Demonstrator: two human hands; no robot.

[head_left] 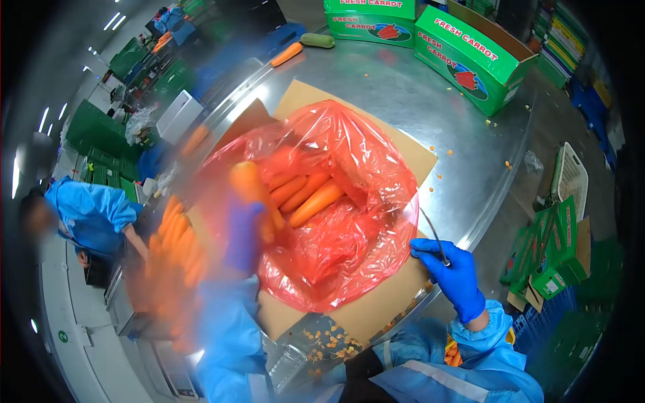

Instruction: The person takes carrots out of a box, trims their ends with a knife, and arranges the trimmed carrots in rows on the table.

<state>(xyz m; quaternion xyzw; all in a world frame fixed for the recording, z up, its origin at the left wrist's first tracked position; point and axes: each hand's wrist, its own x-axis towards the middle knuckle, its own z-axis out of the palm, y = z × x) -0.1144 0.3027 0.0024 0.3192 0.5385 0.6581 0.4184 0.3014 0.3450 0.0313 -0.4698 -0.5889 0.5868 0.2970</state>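
Note:
My left hand (243,232), in a blue glove and smeared by motion, is closed around carrots (247,180) at the left side of a red plastic bag (390,161). The bag lines an open cardboard box (410,156), with its flaps folded outward. Several carrots (317,201) lie side by side inside it. By the box's right edge, my gloved right hand (453,272) is closed on a thin, slightly curved metal knife (433,228), its blade pointing up and away. A carrot pile (178,238) sits to the left of the box, partly blurred.
Green carrot cartons (470,57) stand on the metal table's (383,80) far side. A loose carrot (287,54) and a green vegetable (318,41) lie near its far left edge. A co-worker (94,211) is at the left. Peel scraps (329,342) lie near my body.

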